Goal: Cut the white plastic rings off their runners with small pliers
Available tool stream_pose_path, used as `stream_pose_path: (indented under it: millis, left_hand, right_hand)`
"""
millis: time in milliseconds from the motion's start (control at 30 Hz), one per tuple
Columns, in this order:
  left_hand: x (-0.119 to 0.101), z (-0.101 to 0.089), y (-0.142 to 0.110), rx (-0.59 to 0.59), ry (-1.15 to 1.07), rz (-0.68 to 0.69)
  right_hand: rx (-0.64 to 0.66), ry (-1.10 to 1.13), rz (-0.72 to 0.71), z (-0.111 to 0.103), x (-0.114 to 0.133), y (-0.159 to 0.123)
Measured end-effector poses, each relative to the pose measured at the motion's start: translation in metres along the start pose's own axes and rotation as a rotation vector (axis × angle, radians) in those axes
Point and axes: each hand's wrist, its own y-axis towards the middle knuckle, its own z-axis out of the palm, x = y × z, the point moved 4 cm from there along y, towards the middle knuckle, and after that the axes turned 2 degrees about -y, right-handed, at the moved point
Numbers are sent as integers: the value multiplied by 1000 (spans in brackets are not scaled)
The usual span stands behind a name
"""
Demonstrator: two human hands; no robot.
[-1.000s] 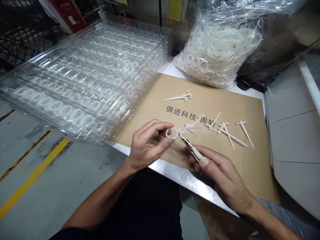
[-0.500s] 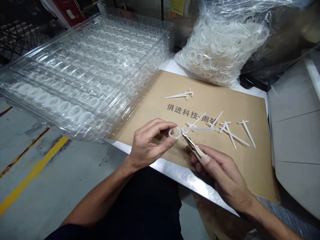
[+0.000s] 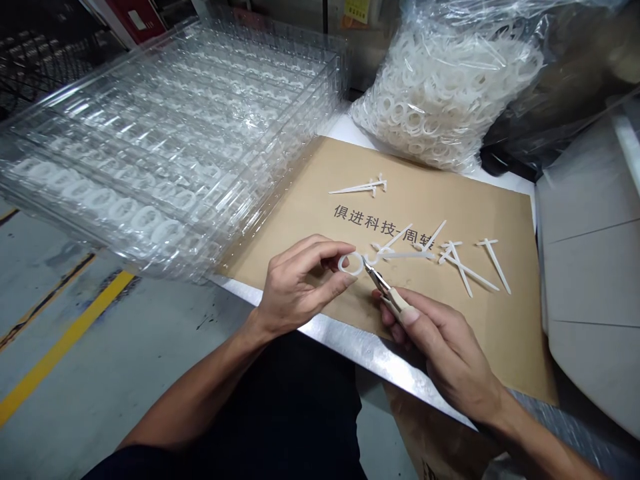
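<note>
Between thumb and fingers, my left hand (image 3: 303, 283) pinches a white plastic ring (image 3: 341, 265) above the cardboard sheet (image 3: 300, 220). My right hand (image 3: 440, 340) is wrapped around a pair of nippers (image 3: 393, 297) with pale handles. Their metal jaws touch or nearly touch the ring's right side; whether they have closed on it I cannot tell. Just beyond the jaws lie white plastic sprue pieces (image 3: 407, 255), some crossing each other. More T-shaped sprues (image 3: 495, 267) rest to the right, and a small pair (image 3: 357, 187) lies farther back.
Stacked clear plastic trays (image 3: 200, 127) holding rows of white rings fill the left side. A clear bag (image 3: 445, 100) packed with white rings stands at the back. On the right is a large pale bin or panel (image 3: 595, 280). The table's metal edge (image 3: 360, 343) runs in front.
Both hands, the ring and the nippers stay almost where they were. The whole view has shifted very slightly.
</note>
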Motion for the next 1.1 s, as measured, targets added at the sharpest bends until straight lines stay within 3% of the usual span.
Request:
stream_pose_path:
  millis: [333,733,1100]
  left_hand:
    - [2,1,2,5,-31,18]
    - [9,-2,-4,-85,-113,-16]
    - [12,-3,-7,-91,-149,-43]
  right_hand:
    - [12,-78,1,6,-2,-3]
    - [-32,25,50,-1,-10,1]
    - [-18,51,50,0,-10,1]
